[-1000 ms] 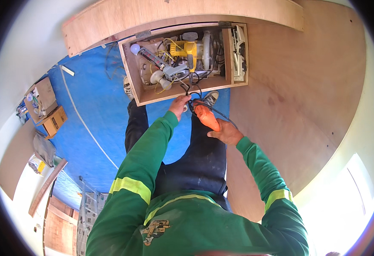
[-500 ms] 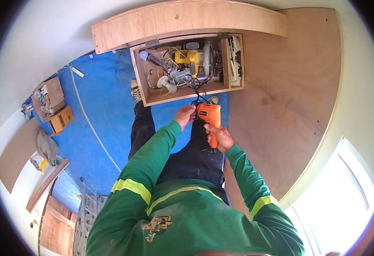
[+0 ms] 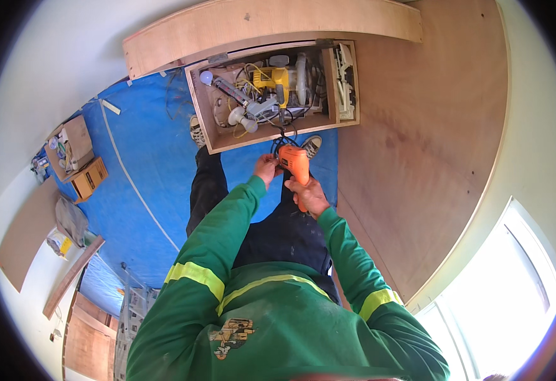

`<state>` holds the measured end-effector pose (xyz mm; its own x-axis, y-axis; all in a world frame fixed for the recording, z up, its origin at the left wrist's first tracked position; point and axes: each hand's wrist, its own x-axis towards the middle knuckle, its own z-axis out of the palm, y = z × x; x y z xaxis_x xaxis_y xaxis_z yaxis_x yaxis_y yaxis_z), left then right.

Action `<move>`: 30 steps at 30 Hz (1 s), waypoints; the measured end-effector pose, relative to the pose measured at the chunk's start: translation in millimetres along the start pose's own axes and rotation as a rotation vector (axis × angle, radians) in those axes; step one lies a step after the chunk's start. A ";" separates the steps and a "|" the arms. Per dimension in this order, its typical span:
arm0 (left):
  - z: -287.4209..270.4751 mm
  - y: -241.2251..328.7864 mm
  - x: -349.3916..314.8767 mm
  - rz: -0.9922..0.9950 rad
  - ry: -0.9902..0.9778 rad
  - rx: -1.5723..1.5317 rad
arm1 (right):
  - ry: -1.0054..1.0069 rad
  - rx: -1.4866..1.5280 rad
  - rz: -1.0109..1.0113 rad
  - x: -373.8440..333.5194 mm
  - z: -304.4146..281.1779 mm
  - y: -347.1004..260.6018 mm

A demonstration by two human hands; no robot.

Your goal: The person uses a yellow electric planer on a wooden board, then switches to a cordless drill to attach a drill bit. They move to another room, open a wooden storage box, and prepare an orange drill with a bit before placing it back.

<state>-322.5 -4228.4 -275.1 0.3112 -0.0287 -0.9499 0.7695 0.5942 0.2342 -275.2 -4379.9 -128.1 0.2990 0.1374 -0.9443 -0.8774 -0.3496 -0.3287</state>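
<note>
The orange pistol-grip power drill has its handle gripped in the right hand, its body jutting ahead of that hand, its nose beside the left hand. Loops of black cord bunch just beyond the left hand.

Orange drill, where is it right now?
In the head view, the orange drill is near the centre, gripped by the right hand, just below the open wooden box and right of the left hand.
</note>
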 end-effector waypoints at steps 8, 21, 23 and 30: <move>-36.9 -5.1 34.2 0.076 0.150 0.202 | 0.240 -0.573 -0.225 -24.4 26.0 -8.8; -16.0 -6.3 220.7 0.154 0.201 0.872 | 0.071 -1.106 -0.302 -31.8 -27.8 56.1; -9.1 4.5 218.8 0.148 0.259 1.162 | 0.075 -1.180 -0.313 -33.4 -27.0 59.7; 1.3 20.5 253.6 0.122 0.069 1.621 | 0.063 -1.336 -0.363 -43.0 -32.6 43.4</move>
<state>-227.0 -4224.6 -510.9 0.4212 0.0135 -0.9068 0.5058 -0.8335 0.2225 -313.9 -4431.2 -102.2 0.4784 0.3813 -0.7910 0.2628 -0.9217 -0.2853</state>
